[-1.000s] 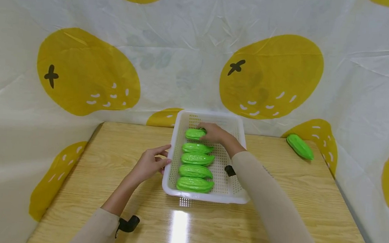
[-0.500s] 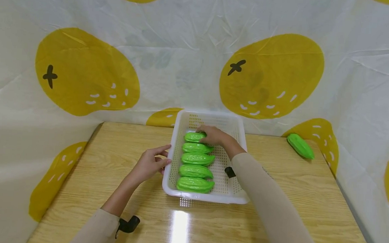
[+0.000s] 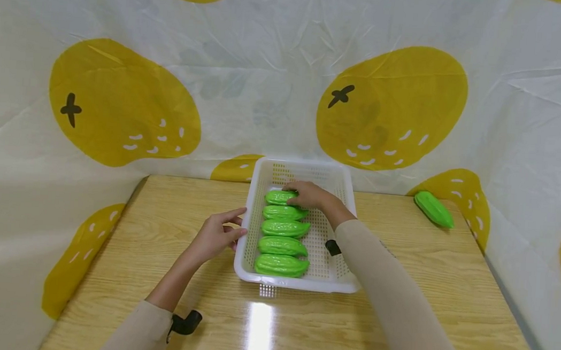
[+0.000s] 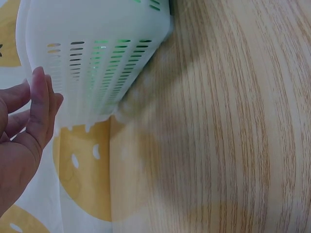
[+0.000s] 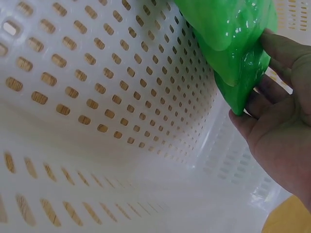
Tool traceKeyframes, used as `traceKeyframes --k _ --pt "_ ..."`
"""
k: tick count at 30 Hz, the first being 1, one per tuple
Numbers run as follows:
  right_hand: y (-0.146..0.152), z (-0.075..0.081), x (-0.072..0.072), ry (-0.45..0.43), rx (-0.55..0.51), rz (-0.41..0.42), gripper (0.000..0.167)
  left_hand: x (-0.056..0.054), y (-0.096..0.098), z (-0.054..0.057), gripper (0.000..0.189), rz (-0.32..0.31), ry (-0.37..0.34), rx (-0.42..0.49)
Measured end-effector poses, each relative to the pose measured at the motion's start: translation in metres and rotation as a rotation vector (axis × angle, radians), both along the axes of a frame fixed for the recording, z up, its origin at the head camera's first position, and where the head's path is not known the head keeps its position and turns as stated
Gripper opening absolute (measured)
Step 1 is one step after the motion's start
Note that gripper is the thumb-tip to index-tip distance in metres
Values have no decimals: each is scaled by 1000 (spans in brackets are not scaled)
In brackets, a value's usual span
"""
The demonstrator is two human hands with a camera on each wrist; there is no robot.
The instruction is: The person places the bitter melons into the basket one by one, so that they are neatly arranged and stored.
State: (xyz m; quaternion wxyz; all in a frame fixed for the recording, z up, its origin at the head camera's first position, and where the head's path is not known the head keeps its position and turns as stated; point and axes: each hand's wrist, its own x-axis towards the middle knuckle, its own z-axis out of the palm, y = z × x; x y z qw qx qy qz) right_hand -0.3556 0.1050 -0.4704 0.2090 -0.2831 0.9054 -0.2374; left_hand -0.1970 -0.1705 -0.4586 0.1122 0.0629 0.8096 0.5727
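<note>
A white perforated plastic basket [image 3: 298, 285] holds a column of several glossy bright green bitter melons [image 3: 281, 265], lying crosswise along its left side. At the far end of that column my right hand [image 3: 310, 195] grips the farthest bitter melon [image 3: 277, 197]. The right wrist view shows my thumb and fingers [image 5: 269, 90] around the pointed end of this melon [image 5: 238, 99]. My left hand [image 3: 215, 238] rests its fingertips against the basket's left rim from outside. In the left wrist view, straight fingers [image 4: 41, 102] touch the basket wall [image 4: 97, 24].
Another green bitter melon [image 3: 434, 209] lies on the wooden table [image 3: 447, 281] at the far right, near the back edge. A white cloth with yellow fruit prints [image 3: 267, 78] hangs behind and beside the table. Perforated floor shows along the basket's right side.
My right hand has brought the farthest bitter melon slightly toward me, closer to the others in the column. The left hand and basket have stayed in place.
</note>
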Motion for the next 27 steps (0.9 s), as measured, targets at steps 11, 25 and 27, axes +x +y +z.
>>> traceKeyframes --k 11,25,27 --pt "1 -2 1 -19 -11 -10 54 -1 0 -2 60 -3 -5 -2" --pt "5 12 4 19 -58 7 55 -1 0 0 59 1 -6 -5" --pt "5 16 6 28 -67 7 54 -1 0 0 59 1 -6 -6"
